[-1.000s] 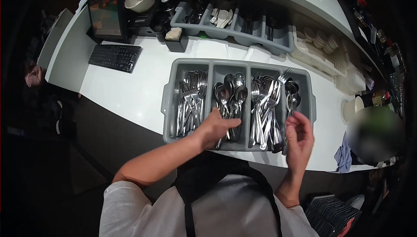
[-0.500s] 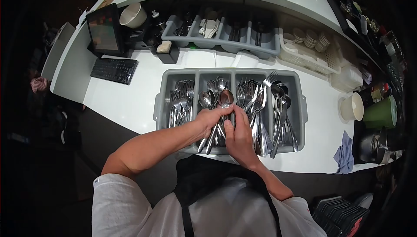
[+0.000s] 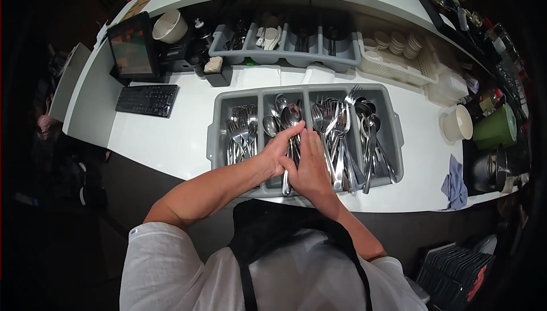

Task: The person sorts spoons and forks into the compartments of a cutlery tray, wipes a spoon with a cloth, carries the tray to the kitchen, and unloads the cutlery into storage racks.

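A grey cutlery tray (image 3: 212,140) with several compartments lies in front of me. Over its second compartment from the left, my left hand (image 3: 277,152) is closed around a bunch of spoons (image 3: 291,116). Their bowls point away from me, and the handles come out below my palm. My right hand (image 3: 309,163) presses on the bunch from the right, its fingers straight and together, its thumb across towards the left hand. Forks (image 3: 243,129) fill the leftmost compartment. Just right of my hands lie more forks (image 3: 336,120), and dark-looking spoons and handles (image 3: 370,134) lie in the rightmost one.
Behind stands another grey cutlery tray (image 3: 262,54), with a cream basket of small white dishes (image 3: 399,66) beside it. A keyboard (image 3: 147,100) and a screen (image 3: 134,46) are at left. A cream tub (image 3: 457,123) and a blue cloth (image 3: 454,183) sit at right.
My right hand has shifted in against the left, its fingers now straight along the spoons. The spoon handles are gathered closer together. The view has shifted slightly.
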`<act>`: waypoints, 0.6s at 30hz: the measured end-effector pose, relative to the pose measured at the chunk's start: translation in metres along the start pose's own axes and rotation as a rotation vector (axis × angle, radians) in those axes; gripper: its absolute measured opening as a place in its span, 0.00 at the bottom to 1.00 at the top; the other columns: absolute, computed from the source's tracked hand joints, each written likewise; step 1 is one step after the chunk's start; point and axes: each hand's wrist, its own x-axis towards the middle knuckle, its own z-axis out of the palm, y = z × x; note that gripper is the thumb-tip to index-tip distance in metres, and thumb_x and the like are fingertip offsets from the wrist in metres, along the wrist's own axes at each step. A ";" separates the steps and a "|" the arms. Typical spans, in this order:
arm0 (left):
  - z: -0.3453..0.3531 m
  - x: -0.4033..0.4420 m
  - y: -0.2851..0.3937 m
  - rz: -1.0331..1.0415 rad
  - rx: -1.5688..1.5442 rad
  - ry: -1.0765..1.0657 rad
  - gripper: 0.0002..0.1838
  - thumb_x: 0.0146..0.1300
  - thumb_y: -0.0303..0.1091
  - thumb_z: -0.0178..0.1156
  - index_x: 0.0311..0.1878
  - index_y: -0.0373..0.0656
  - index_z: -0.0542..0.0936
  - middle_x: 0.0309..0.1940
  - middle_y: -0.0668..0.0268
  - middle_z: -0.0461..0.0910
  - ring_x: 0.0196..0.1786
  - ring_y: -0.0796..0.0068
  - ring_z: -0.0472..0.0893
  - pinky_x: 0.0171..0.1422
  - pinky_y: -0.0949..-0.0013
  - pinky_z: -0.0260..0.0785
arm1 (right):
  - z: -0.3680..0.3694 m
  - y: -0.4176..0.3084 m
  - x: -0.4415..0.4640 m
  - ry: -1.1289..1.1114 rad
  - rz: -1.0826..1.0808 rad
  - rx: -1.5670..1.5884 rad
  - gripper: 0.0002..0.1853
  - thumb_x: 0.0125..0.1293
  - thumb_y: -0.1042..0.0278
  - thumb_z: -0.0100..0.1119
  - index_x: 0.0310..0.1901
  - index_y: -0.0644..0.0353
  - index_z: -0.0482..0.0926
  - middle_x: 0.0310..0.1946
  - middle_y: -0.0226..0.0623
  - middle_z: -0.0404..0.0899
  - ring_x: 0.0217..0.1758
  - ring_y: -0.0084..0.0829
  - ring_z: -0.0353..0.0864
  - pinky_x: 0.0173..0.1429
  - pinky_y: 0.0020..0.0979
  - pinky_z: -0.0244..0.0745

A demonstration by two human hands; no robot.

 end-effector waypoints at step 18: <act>-0.002 -0.024 0.015 -0.066 -0.186 -0.350 0.19 0.62 0.54 0.61 0.41 0.47 0.79 0.36 0.61 0.82 0.38 0.61 0.83 0.48 0.55 0.77 | -0.021 -0.043 0.011 -0.133 0.160 0.009 0.46 0.61 0.45 0.62 0.71 0.72 0.59 0.72 0.61 0.56 0.75 0.55 0.58 0.76 0.40 0.55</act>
